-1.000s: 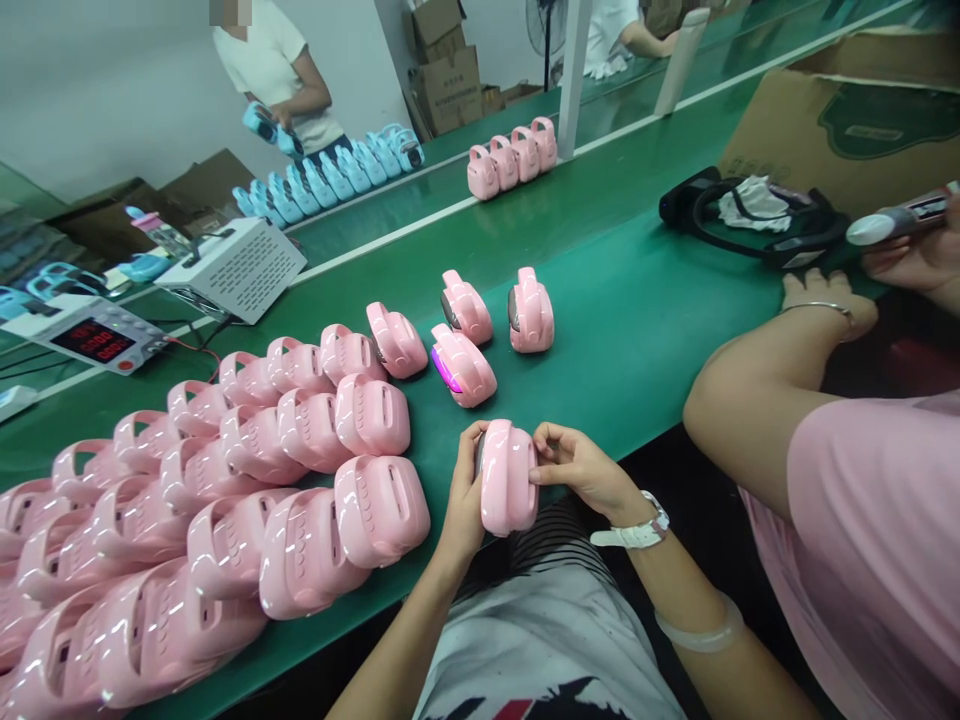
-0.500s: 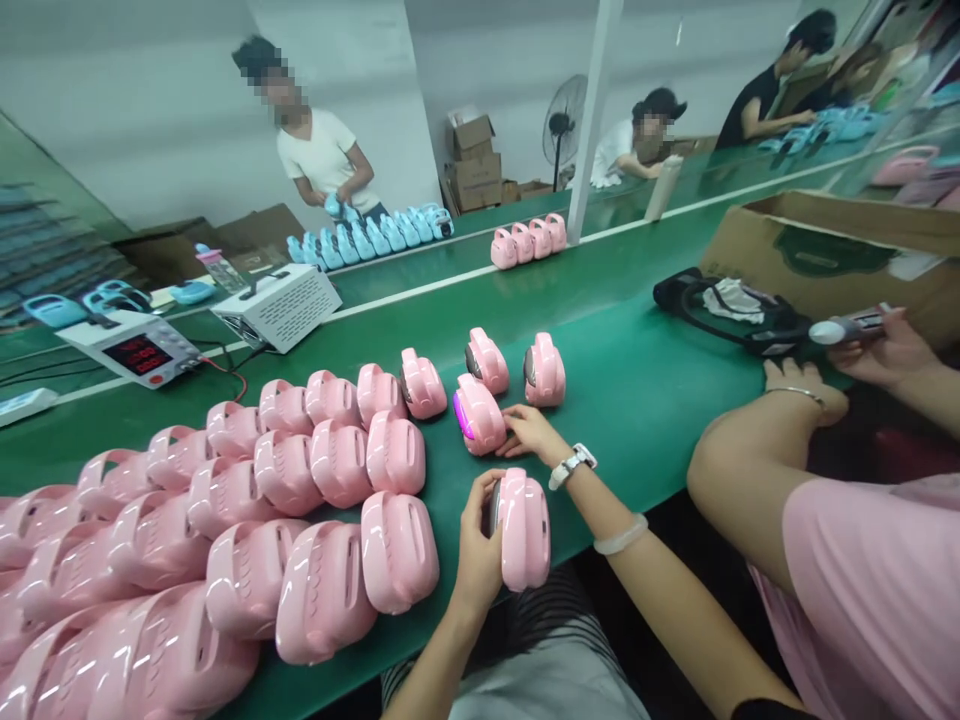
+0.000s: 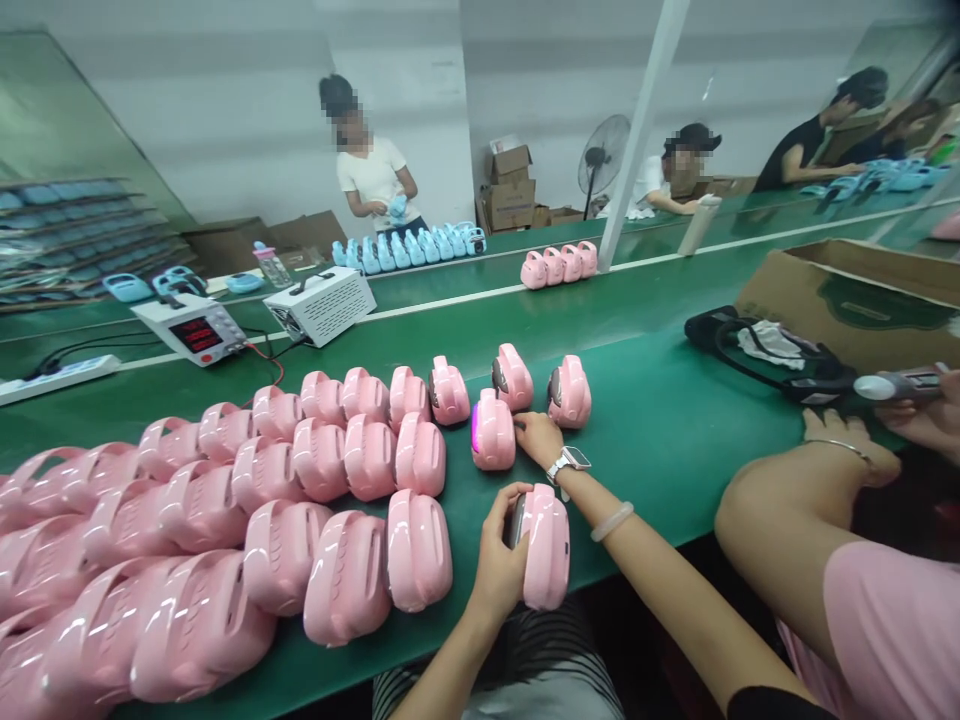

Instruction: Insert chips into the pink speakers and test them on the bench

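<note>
beside the right hand (image 3: 541, 438), the lit pink device (image 3: 496, 436) has turned

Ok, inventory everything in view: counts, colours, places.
Held device: one, pink, front centre
Lit device: one, pink, purple glow, beyond it
Dark-fronted devices: three, pink, near lit device
Rowed devices: about twenty, pink, left
Far devices: four, pink, back centre
Blue devices: many, blue, far side
Display unit: one, white, back left
Vented box: one, white, back left
Power strip: one, white, left edge
Bottle: one, pink-topped, back left
Open carton: one, brown, right
Headset-like item: one, black, before open carton
Handheld item: one, grey, far right
Stacked boxes: several, brown, back
Fan: one, grey, back
Co-workers: at least five; white, black, pink tops; around
Table: one, green, foreground
Left grip: one hand, around held device
Right grip: one hand, at lit device
</note>
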A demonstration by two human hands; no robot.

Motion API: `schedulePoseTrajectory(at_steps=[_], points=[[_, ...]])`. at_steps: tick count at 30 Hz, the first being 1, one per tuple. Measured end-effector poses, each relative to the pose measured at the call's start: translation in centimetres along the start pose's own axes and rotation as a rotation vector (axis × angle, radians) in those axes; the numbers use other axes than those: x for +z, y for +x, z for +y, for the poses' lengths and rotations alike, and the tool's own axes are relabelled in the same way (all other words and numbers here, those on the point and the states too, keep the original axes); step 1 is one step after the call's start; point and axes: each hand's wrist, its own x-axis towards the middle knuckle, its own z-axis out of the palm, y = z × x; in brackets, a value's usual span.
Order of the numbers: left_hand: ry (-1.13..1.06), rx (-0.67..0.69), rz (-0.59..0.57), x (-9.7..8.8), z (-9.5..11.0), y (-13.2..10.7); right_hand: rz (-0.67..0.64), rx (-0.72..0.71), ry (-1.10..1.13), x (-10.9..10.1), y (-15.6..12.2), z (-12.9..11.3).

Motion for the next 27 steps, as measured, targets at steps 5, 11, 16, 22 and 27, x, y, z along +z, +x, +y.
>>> schedulePoseTrajectory(at_steps=[5,11,16,22,27], points=[[-0.116,-0.034,0.029,-0.4,0.0,0.3,0.104,-0.035,0.017,-0.4,-0.9,0.7],[-0.243,-0.088,0.103,0.8,0.9,2.3,0.346,-0.091,0.356,-5.1,-5.7,2.3],[-0.202,0.031,0.19,5.1,1.1,6.9,0.582,0.031,0.808,-7.3,-14.4,4.4],[-0.072,0.109,0.391,8.7,-0.1,10.3,0.24,0.311,1.096,-4.8,-20.7,7.2],[-0.009,0.137,0.389,8.8,-0.7,10.2,0.095,0.379,1.097,-4.0,-21.7,8.2]])
